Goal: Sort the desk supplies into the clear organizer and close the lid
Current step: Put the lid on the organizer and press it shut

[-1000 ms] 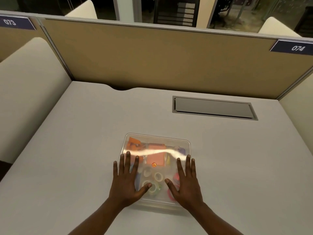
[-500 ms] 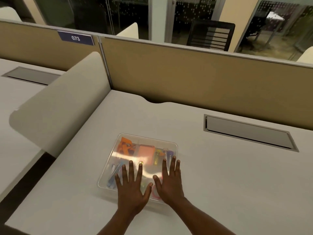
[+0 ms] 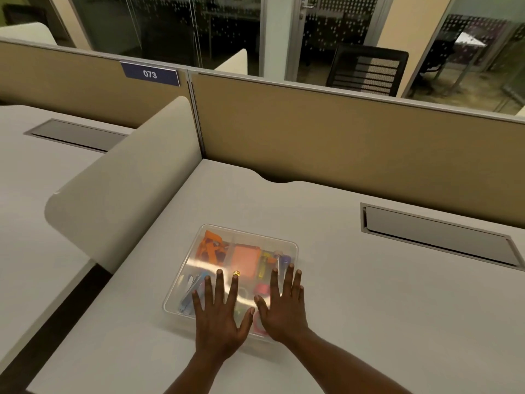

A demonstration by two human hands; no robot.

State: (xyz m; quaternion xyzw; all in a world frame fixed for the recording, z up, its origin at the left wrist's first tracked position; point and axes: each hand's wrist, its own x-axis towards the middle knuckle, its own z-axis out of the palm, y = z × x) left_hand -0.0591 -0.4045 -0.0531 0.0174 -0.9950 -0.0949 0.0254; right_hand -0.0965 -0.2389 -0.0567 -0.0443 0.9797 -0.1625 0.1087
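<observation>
smooth pale counter [image 3: 369, 294], lower edge cut off. clear plastic organizer [image 3: 247, 236] at lower centre, lid on, glare blurring orange, pink and blue supplies inside. left hand [image 3: 218, 317] and right hand [image 3: 284, 305] pressed flat on lid, fingers spread, grasping nothing, hiding near compartments.

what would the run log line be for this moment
phase: closing lid | left hand: flat on lid | right hand: flat on lid | organizer: lid on, supplies inside | desk: no loose supplies seen
</observation>
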